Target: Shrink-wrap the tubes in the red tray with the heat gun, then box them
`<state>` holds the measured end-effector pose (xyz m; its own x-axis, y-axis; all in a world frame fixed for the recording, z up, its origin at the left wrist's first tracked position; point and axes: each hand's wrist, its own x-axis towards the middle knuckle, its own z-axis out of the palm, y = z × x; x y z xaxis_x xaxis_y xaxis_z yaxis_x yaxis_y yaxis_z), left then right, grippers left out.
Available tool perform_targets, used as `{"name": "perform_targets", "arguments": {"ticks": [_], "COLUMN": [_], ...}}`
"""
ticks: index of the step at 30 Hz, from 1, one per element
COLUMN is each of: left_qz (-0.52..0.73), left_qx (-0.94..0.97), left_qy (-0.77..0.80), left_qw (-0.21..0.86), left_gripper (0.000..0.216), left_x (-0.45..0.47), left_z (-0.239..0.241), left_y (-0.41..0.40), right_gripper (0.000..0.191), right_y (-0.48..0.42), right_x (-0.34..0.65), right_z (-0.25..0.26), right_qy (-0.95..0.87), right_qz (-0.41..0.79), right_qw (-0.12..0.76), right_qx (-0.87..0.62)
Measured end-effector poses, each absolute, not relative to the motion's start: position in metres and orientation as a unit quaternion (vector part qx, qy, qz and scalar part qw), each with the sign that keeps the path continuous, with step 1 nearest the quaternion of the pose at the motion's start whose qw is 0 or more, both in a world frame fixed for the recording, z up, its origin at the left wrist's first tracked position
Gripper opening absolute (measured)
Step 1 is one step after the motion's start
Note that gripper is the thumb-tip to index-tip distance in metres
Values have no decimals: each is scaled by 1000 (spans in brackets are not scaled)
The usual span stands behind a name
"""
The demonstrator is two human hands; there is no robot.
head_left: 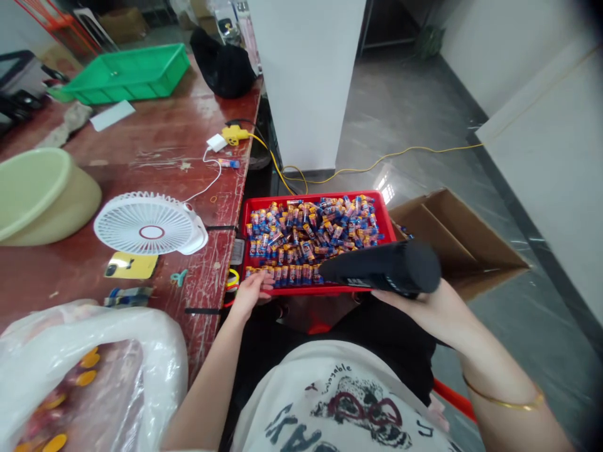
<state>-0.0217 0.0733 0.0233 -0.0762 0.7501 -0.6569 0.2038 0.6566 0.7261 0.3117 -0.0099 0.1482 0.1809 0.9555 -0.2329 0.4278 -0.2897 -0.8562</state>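
Note:
In my right hand is a black hair dryer, its tapered end pointing left over a red tray. My fingers go round its underside, where the grip is mostly hidden. The tray holds many small tubes with orange tops and blue ends, most lying jumbled. Along the near edge, a row of tubes stands side by side below the dryer's tip. My left hand rests at the tray's near left corner, fingers stretched against the left end of that row.
Left on the red table are a white fan, a yellow phone, a pale basin and a plastic bag. A green crate stands farther back. An open cardboard box is right of the tray; a yellow cord crosses the floor.

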Motion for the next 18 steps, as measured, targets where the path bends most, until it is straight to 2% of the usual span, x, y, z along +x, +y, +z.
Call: {"name": "perform_targets", "arguments": {"ticks": [3,7,11,13,16,18], "left_qz": [247,227,212,206,194,175], "left_qx": [354,371,383,386,391,386], "left_qy": [683,671,678,669,615,547], "left_qw": [589,601,591,600,657,722], "left_gripper": [41,46,38,33,25,20], "left_x": [-23,-18,-21,-12,38,93], "left_z": [37,33,25,22,13,2], "left_y": [48,22,15,21,43,62], "right_gripper": [49,50,50,48,48,49], "right_y": [8,10,4,3,0,-9], "right_x": [296,298,307,312,324,340], "right_z": [148,147,144,148,166,181], "right_qy": [-530,-565,-555,-539,-481,-432], "right_qz": [430,432,382,410,454,395], "right_qw": [352,288,282,300,320,327], "right_qx": [-640,-641,-683,-672,-678,-742]}}
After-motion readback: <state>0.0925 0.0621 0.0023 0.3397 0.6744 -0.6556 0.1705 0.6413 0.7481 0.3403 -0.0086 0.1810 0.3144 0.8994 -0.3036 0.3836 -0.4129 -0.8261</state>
